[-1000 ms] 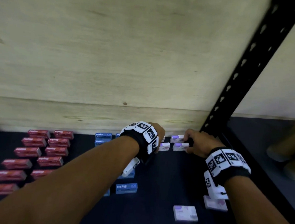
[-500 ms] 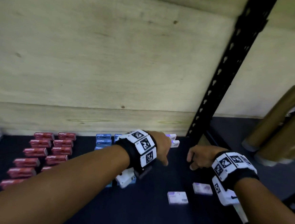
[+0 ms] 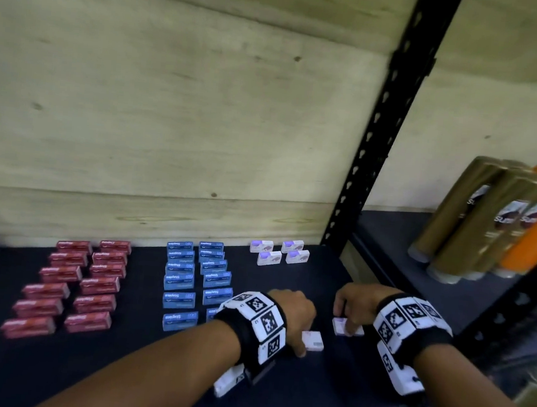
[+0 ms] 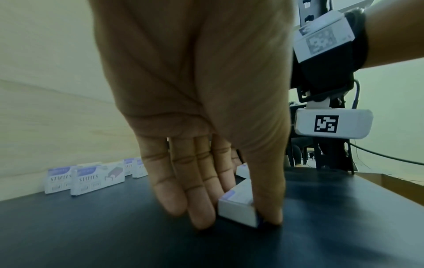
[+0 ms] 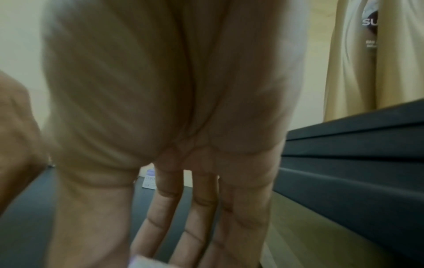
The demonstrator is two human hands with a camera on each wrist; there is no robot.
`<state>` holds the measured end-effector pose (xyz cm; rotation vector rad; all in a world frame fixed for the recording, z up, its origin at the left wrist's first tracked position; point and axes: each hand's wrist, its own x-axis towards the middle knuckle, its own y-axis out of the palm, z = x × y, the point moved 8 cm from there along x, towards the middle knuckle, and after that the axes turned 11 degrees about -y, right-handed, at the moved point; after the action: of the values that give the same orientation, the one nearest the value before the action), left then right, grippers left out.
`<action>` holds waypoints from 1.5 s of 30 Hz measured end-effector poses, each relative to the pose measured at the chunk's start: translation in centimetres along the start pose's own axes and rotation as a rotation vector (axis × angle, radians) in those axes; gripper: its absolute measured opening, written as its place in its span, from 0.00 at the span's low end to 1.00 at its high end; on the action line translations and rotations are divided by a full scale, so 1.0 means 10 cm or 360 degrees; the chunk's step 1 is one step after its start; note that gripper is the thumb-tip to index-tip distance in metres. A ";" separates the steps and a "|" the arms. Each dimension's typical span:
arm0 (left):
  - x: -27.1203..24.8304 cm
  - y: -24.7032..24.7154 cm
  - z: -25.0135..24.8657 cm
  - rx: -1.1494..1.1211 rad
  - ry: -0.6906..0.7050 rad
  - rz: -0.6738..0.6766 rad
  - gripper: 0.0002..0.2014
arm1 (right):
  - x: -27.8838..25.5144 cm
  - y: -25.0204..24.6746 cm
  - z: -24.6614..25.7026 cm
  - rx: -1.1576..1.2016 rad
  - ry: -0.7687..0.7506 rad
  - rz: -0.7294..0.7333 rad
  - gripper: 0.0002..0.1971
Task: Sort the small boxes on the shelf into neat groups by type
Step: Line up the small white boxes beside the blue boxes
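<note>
Left-wrist footage showed the nearest fact plainly: the left hand (image 4: 195, 101) had come down over a loose white box (image 4: 238, 206) lying flat on the dark shelf (image 4: 91, 232), thumb on the box's right-hand edge and fingers (image 4: 201, 203) on its left, so the box sat pinched between them. Its long axis ran away from the camera, roughly toward the back wall, with a short end facing the wrist. It looked still to be resting on the shelf, not lifted.

From the head camera, the same white box (image 3: 312, 341) lay just beside the left hand (image 3: 291, 311), and a second white box (image 3: 345, 327) lay a little further right under the right hand (image 3: 355, 306). That hand's fingers reached down onto it, but whether they pinched it or only touched it could not be told; the right-wrist view was blurred and showed only straight fingers (image 5: 201, 217) and a pale corner at the bottom edge.

Further back stood the group of white boxes (image 3: 279, 252), four in two short rows near the back wall, directly beyond both hands. To the left of it ran the blue boxes (image 3: 197, 278) in two columns, and further left the red boxes (image 3: 74, 284), likewise in two columns.

Each hand was nearer its own box, so the coming move was likely a carry straight back to the white group, keeping each box's long axis in line with those rows.
</note>
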<state>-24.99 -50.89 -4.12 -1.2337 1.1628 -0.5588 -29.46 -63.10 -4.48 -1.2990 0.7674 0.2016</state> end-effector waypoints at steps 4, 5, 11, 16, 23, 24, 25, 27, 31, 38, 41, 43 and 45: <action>-0.03 -0.09 0.06 0.0007 -0.0010 -0.0075 0.18 | -0.04 0.02 0.03 0.0010 -0.0058 -0.0011 0.19; -0.03 -0.12 0.09 0.0013 -0.0017 -0.0094 0.16 | -0.06 0.01 0.04 0.0009 -0.0059 -0.0050 0.17; 0.00 -0.21 0.27 0.0080 -0.0077 -0.0169 0.15 | -0.06 -0.14 0.05 0.0151 -0.0179 -0.0390 0.10; 0.09 -0.31 0.51 0.0114 -0.0158 -0.0181 0.14 | 0.02 -0.18 0.11 0.0149 -0.0297 -0.0455 0.09; 0.30 -0.42 0.80 0.0167 -0.0278 -0.0180 0.11 | 0.27 -0.34 0.11 0.0210 -0.0343 -0.0589 0.07; 0.34 -0.44 0.83 0.0159 -0.0299 -0.0177 0.11 | 0.32 -0.37 0.11 0.0215 -0.0350 -0.0620 0.07; 0.36 -0.45 0.86 0.0154 -0.0317 -0.0176 0.11 | 0.36 -0.41 0.12 0.0213 -0.0360 -0.0648 0.06; 0.40 -0.47 0.89 0.0158 -0.0326 -0.0179 0.11 | 0.46 -0.47 0.14 0.0194 -0.0381 -0.0688 0.06; 0.47 -0.51 0.96 0.0184 -0.0337 -0.0190 0.10 | 0.64 -0.57 0.10 0.0265 -0.0376 -0.0737 0.05; 0.60 -0.58 1.08 0.0177 -0.0392 -0.0181 0.03 | 0.83 -0.70 0.08 0.0246 -0.0372 -0.0777 0.07; 0.64 -0.58 1.10 0.0167 -0.0400 -0.0182 0.06 | 0.87 -0.71 0.07 0.0246 -0.0371 -0.0785 0.07; 0.65 -0.57 1.11 0.0147 -0.0398 -0.0182 0.07 | 0.87 -0.71 0.08 0.0249 -0.0377 -0.0784 0.07; 0.66 -0.57 1.12 0.0129 -0.0396 -0.0178 0.09 | 0.86 -0.71 0.08 0.0258 -0.0382 -0.0779 0.06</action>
<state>-11.14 -53.43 -2.41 -1.2644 0.8592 -0.5141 -18.90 -66.77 -4.02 -1.2422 0.2420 -0.0969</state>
